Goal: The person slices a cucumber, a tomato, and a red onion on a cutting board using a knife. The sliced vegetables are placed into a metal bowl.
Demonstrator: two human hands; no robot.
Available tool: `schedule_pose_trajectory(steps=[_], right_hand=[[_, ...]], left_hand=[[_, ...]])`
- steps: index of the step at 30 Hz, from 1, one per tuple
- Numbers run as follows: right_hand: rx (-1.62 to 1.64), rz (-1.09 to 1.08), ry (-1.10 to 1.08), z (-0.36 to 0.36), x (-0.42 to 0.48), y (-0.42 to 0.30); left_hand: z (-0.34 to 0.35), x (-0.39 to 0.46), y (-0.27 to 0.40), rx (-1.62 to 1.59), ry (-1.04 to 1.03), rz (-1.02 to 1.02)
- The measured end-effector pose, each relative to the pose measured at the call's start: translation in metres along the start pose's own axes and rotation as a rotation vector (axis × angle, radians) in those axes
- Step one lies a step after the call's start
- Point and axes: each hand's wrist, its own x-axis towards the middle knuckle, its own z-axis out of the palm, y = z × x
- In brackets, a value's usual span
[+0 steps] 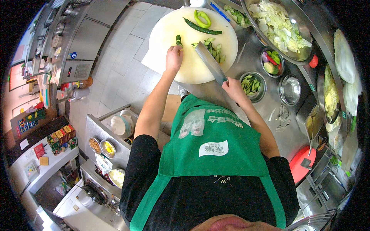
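Observation:
On a round white cutting board (162,26), my left hand (174,58) has its fingers on the near end of a short piece of cucumber (179,39). My right hand (232,88) grips a kitchen cleaver (211,62), its broad blade slanting across the board's right part. Cut cucumber pieces (216,52) lie beside and partly behind the blade. Farther back on the board are a long dark green cucumber (202,29) and a curled light green pepper (200,20). A metal bowl (263,91) of cucumber slices stands just right of my right hand.
Right of the board, the steel counter (260,115) holds a bowl of mixed vegetables (271,68), stacked empty metal bowls (290,89) and a crumpled cloth (283,117). A large basin of torn cabbage (277,29) and a plastic container of greens (235,16) stand behind. A red round board (302,161) lies lower right.

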Motion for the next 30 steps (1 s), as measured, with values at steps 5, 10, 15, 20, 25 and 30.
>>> schedule_pose_trajectory(steps=[5,10,15,20,25,30], right_hand=[[0.014,-0.010,-0.012,-0.001,0.002,-0.005],[0.003,-0.001,-0.030,-0.004,0.000,-0.010],[-0.083,-0.013,-0.019,-0.007,-0.016,-0.035],[-0.179,-0.006,-0.009,-0.004,-0.025,-0.040],[-0.231,-0.032,-0.066,0.008,-0.018,-0.034],[-0.245,-0.066,-0.008,0.004,-0.027,-0.048]], left_hand=[[-0.001,0.017,0.008,0.121,0.216,0.143],[0.000,0.017,0.003,0.175,0.035,0.112],[0.013,-0.046,0.020,0.088,-0.050,0.089],[0.013,-0.064,0.038,-0.007,0.014,0.153],[0.001,-0.060,0.026,0.031,-0.095,0.361],[-0.008,-0.056,0.028,0.057,-0.158,0.420]])
